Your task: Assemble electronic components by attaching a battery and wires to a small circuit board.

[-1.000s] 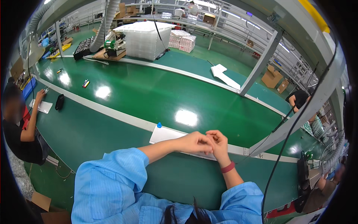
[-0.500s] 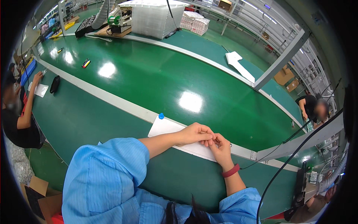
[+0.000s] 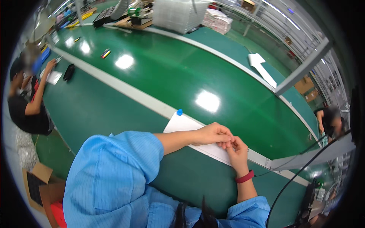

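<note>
My left hand [image 3: 213, 135] and my right hand [image 3: 237, 150] meet fingertip to fingertip above a white sheet of paper [image 3: 197, 140] that lies on the green table's near edge. Both pinch something very small between them; it is too small to make out. A red band [image 3: 244, 177] circles my right wrist. A small blue cap [image 3: 179, 112] sits at the sheet's far corner. Blue sleeves cover both my arms.
A wide green conveyor belt [image 3: 171, 72] with a pale strip [image 3: 129, 93] runs across. A person in black [image 3: 26, 106] works at the left beside a white paper [image 3: 54, 77] and a black pouch [image 3: 69, 72]. Another person [image 3: 329, 119] sits far right. White stacks [image 3: 178, 15] stand beyond.
The view has tilted down and nearer. My hands stay together over the white sheet, fingertips still pinched.
</note>
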### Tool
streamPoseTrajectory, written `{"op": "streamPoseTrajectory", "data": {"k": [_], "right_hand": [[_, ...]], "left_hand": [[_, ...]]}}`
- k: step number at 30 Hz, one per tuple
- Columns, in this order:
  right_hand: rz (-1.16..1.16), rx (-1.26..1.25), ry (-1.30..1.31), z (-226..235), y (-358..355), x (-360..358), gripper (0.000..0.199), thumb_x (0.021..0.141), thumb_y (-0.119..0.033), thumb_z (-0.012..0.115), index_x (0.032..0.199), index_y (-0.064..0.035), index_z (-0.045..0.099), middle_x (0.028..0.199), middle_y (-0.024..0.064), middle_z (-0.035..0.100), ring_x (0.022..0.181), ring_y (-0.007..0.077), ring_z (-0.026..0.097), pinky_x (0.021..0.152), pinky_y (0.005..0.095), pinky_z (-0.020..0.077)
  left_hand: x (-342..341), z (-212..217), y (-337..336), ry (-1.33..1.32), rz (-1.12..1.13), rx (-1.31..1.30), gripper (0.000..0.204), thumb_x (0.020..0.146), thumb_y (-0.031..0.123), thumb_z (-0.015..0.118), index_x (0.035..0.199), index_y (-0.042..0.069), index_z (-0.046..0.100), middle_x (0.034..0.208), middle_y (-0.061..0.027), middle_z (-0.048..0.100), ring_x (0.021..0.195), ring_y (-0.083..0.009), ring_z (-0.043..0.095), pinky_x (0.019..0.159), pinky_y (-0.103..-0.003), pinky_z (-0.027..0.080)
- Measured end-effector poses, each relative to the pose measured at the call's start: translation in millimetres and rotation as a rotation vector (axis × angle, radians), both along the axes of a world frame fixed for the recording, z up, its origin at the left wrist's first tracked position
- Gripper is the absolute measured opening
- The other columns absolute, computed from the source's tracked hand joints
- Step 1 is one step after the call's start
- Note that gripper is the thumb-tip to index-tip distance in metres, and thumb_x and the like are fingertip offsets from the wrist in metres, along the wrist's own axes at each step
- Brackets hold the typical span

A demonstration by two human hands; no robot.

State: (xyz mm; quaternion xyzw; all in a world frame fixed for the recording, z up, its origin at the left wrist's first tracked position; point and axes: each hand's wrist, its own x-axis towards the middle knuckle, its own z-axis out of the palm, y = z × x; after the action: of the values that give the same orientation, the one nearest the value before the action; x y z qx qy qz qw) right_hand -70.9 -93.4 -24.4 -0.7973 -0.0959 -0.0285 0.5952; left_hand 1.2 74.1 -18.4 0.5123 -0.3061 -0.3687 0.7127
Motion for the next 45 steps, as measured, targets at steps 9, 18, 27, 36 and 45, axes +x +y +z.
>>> {"op": "streamPoseTrajectory", "data": {"k": [9, 18, 27, 36, 45], "right_hand": [[-0.092, -0.012, 0.000, -1, 4, -2, 0.011, 0.080, -0.002, 0.056, 0.090, 0.0029, 0.057, 0.081, 0.0031, 0.058, 0.073, 0.0080, 0.054, 0.069, 0.0213, 0.0440], [-0.071, 0.040, 0.054, 10, 12, 1, 0.016, 0.078, 0.001, 0.056, 0.094, 0.0025, 0.055, 0.082, 0.0025, 0.058, 0.076, 0.0083, 0.054, 0.069, 0.0209, 0.0434], [-0.212, -0.026, 0.045, 11, 20, -3, 0.010, 0.084, -0.003, 0.054, 0.091, 0.0031, 0.056, 0.077, 0.0028, 0.056, 0.071, 0.0102, 0.054, 0.068, 0.0214, 0.0431], [-0.269, -0.041, 0.053, 0, 17, -1, 0.011, 0.083, -0.001, 0.054, 0.093, 0.0028, 0.056, 0.082, 0.0036, 0.059, 0.076, 0.0089, 0.056, 0.071, 0.0209, 0.0447], [-0.241, 0.071, 0.080, 3, 13, 7, 0.012, 0.083, -0.003, 0.055, 0.093, 0.0023, 0.057, 0.080, 0.0029, 0.060, 0.074, 0.0077, 0.057, 0.066, 0.0191, 0.0446]], "left_hand": [[0, -4, 0, -0.020, -0.013, -0.016, 0.019, 0.087, 0.015, 0.050, 0.093, -0.002, 0.060, 0.079, -0.0065, 0.062, 0.071, -0.0099, 0.057, 0.065, -0.022, 0.046], [-32, 33, 7, -1.252, 0.397, -0.184, 0.013, 0.074, 0.012, 0.055, 0.078, 0.002, 0.063, 0.072, -0.0106, 0.061, 0.061, -0.0200, 0.059, 0.058, -0.029, 0.047], [180, 38, 245, -1.091, 1.252, 0.836, 0.021, 0.072, 0.017, 0.053, 0.086, 0.011, 0.067, 0.089, -0.0122, 0.063, 0.086, -0.0296, 0.059, 0.076, -0.038, 0.048], [236, -9, 390, -0.591, 1.310, 1.829, 0.044, 0.078, 0.045, 0.055, 0.105, 0.011, 0.058, 0.112, -0.0119, 0.056, 0.106, -0.0319, 0.051, 0.084, -0.046, 0.043], [274, -1, 390, -0.768, 1.235, 1.633, 0.050, 0.075, 0.033, 0.053, 0.115, 0.003, 0.051, 0.116, -0.0169, 0.054, 0.102, -0.0301, 0.054, 0.085, -0.037, 0.043]]}}
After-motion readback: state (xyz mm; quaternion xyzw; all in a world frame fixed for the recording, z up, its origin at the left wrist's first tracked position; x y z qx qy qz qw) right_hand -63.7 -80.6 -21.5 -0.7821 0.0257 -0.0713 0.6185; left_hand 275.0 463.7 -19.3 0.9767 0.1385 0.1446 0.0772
